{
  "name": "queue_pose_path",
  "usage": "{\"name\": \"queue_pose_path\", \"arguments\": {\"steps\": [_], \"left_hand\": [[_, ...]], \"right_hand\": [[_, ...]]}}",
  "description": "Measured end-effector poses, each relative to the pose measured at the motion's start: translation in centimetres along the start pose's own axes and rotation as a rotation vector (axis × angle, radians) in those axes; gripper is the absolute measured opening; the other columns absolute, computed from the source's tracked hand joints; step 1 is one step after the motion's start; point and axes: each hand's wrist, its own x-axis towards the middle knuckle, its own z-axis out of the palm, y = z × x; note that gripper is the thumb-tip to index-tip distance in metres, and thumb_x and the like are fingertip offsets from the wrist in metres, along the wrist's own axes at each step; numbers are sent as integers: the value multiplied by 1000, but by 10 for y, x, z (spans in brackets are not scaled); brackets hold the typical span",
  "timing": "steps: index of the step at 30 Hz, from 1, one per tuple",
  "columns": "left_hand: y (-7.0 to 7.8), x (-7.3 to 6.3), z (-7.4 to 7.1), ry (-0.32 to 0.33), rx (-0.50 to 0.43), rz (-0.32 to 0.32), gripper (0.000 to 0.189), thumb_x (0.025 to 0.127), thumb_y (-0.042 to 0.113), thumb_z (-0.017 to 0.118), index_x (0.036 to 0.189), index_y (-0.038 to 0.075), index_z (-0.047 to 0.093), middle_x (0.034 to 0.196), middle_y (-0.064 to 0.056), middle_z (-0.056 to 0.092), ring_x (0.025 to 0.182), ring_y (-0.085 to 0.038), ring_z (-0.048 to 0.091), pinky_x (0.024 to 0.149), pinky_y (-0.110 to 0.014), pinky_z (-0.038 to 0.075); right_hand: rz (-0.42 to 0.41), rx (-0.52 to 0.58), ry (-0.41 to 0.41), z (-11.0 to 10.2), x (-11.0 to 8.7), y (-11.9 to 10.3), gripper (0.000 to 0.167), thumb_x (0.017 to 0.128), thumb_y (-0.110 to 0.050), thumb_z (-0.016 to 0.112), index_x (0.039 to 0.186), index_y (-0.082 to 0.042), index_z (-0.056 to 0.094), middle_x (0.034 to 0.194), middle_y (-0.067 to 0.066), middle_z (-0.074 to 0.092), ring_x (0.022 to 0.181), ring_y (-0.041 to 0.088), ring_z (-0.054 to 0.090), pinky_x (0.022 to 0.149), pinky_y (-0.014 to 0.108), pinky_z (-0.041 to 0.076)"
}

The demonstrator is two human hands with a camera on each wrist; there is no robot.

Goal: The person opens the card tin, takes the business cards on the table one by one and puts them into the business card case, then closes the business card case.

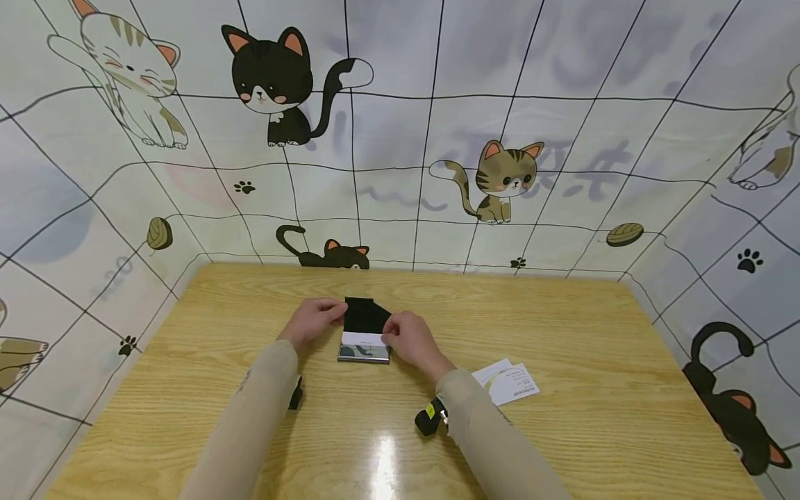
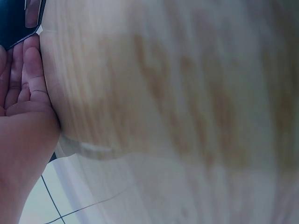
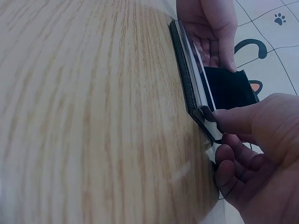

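Observation:
A business card holder (image 1: 364, 353) with a shiny metal edge lies on the table, its black flap (image 1: 364, 316) raised away from me. A white card (image 1: 359, 339) shows across its inside. My left hand (image 1: 312, 321) pinches the flap's left edge between thumb and fingers. At the right side, my right hand (image 1: 412, 339) pinches the holder near the flap's hinge. From the right wrist view, the right thumb presses the corner of the card holder (image 3: 187, 70), with fingers beneath. The left wrist view catches only a corner of the dark flap (image 2: 14, 23) above the left fingers.
Two white business cards (image 1: 515, 385) lie overlapping on the wooden table (image 1: 594, 333), right of the right forearm. A black wrist device (image 1: 428, 420) sits under the right sleeve. A cat-patterned curtain (image 1: 400, 132) encloses the table's back and sides.

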Motion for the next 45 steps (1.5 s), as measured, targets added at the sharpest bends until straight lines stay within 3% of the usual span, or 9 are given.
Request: {"name": "queue_pose_path", "arguments": {"steps": [6, 15, 22, 35, 45], "left_hand": [[0, 1, 0, -1, -8, -10, 34, 103, 33, 66, 119, 5, 76, 97, -4, 75, 93, -16, 71, 105, -43, 49], [1, 0, -1, -2, -10, -13, 34, 104, 32, 66, 120, 4, 75, 97, -4, 75, 93, -16, 71, 105, -44, 49], [1, -1, 0, -5, -25, -23, 34, 104, 32, 66, 120, 4, 75, 98, -5, 75, 94, -16, 71, 106, -45, 48], [2, -2, -1, -10, -15, -23, 34, 104, 31, 65, 121, 3, 75, 100, -5, 75, 94, -16, 71, 106, -45, 49], [3, -2, -1, -5, -3, -11, 35, 104, 32, 65, 120, 3, 75, 99, -5, 75, 96, -18, 71, 106, -45, 48]], "right_hand": [[-18, -21, -4, -2, -2, 1, 7, 95, -9, 74, 87, -8, 74, 81, 1, 59, 76, 15, 52, 68, 28, 45], [-50, 31, -24, -15, -7, 9, 5, 94, -6, 70, 96, -7, 75, 90, 3, 65, 83, 16, 58, 75, 32, 51], [-20, 27, -30, -42, -18, 20, 6, 96, -8, 70, 99, -6, 75, 91, 2, 67, 83, 16, 61, 76, 33, 53], [57, -49, -94, -100, -49, 60, 18, 100, -13, 66, 112, -1, 71, 100, 6, 68, 89, 20, 63, 76, 40, 53], [117, -134, -94, -129, -72, 80, 23, 98, -16, 69, 114, 2, 69, 102, 11, 68, 90, 25, 64, 75, 44, 54]]}}
